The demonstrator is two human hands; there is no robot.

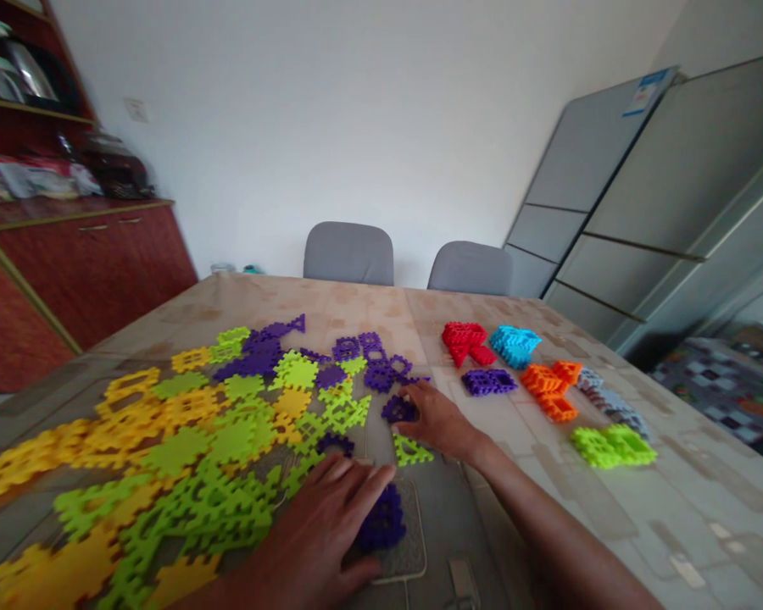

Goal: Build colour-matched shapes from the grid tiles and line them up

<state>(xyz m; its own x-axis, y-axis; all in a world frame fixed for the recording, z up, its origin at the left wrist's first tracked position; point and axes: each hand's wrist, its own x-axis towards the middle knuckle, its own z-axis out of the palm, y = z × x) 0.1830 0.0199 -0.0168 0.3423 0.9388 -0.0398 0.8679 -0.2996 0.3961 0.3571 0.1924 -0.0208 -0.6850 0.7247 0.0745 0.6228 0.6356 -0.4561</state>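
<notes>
My left hand (324, 534) rests at the table's near edge, its thumb and index finger at opposite sides of a dark purple square interlocking piece (387, 521). Whether more pieces lie stacked under that one, I cannot tell. Further forward, my right hand (442, 419) has its fingers and thumb around another purple interlocking piece (399, 409). Just below that hand lies a lime-green triangular piece (413, 451). Several loose purple pieces (378, 374) lie beyond my right fingertips. A dark purple ring-like piece (336, 444) sits above my left fingers.
Loose green pieces (238, 436) and yellow pieces (64, 563) cover the table's left side. On the right stand grouped red (464, 339), blue (515, 346), purple (489, 383), orange (550, 390), grey (614, 402) and green pieces (614, 446). Two grey chairs (348, 252) stand behind the table (693, 508).
</notes>
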